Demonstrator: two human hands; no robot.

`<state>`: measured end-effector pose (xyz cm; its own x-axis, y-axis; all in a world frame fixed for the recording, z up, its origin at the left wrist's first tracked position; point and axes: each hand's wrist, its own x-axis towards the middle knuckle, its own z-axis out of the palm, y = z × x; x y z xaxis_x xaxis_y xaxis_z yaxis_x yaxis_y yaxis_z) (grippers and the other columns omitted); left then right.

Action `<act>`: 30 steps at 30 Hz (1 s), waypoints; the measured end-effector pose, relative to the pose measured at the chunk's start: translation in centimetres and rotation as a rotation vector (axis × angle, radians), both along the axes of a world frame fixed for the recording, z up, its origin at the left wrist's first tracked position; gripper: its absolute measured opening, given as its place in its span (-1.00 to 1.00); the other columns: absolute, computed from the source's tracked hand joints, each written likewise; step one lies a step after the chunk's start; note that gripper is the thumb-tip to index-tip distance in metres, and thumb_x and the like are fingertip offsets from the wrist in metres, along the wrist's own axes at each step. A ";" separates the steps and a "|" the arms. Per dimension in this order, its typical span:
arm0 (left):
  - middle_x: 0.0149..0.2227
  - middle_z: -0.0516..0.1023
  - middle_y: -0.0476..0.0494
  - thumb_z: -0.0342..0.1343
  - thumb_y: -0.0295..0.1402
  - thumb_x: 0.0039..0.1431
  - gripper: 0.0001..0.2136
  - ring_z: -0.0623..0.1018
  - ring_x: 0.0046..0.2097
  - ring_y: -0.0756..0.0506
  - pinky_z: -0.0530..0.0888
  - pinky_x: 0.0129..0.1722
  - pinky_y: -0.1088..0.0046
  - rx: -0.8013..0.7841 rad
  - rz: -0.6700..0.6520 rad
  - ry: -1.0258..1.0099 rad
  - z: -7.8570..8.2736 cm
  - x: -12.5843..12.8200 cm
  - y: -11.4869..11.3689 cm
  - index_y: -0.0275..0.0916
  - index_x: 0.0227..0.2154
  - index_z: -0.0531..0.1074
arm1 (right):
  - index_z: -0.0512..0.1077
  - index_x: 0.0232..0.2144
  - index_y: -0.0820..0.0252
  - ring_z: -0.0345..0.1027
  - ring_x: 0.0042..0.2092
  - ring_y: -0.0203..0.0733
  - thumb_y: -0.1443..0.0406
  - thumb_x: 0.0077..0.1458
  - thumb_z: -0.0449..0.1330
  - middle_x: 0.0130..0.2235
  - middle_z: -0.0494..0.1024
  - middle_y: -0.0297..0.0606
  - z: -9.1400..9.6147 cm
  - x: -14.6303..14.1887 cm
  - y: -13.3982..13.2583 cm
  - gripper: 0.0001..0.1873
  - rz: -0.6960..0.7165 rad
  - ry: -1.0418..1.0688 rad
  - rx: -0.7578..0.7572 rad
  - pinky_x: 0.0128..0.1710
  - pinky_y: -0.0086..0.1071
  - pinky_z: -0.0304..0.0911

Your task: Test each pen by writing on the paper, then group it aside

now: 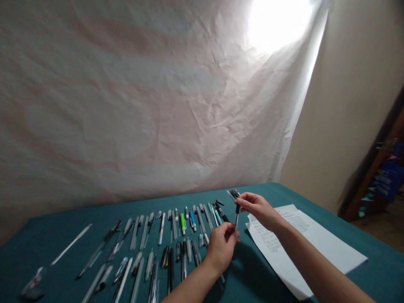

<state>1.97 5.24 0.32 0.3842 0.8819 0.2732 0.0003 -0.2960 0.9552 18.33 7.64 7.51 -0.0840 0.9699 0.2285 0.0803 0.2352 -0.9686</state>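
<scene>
A slim pen (pixel 237 216), black at its upper part and pale or clear lower down, stands nearly upright between my two hands above the table. My left hand (pixel 222 245) pinches its lower end. At the top, the fingertips of my right hand (pixel 257 207) close on the black part. Whether that black part is a cap or a grip I cannot tell. Just behind my right fingertips is a small bunch of dark and clear pens (pixel 232 194). Several pens, among them a lime-green one (pixel 183 224) and a blue one (pixel 192 220), lie in rows left of my hands.
Handwritten white sheets (pixel 328 248) lie on the right of the dark green table (pixel 268 282), under my right forearm. At far left are a long white stick-like piece (pixel 72 244) and a crumpled clear item (pixel 33 288). A pale sheet (pixel 142 105) hangs behind.
</scene>
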 end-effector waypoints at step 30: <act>-0.47 0.44 -0.05 0.05 -0.35 0.00 -0.90 0.48 -0.43 -0.04 0.40 -0.42 0.47 -0.052 0.058 0.006 0.9 0.2 -0.3 -0.28 -0.43 0.35 | 0.49 -0.32 0.23 0.35 -0.33 -0.24 0.02 -0.10 0.19 -0.29 0.52 -0.19 -0.3 -0.3 0.0 -0.59 0.035 0.044 -0.074 -0.40 -0.42 0.21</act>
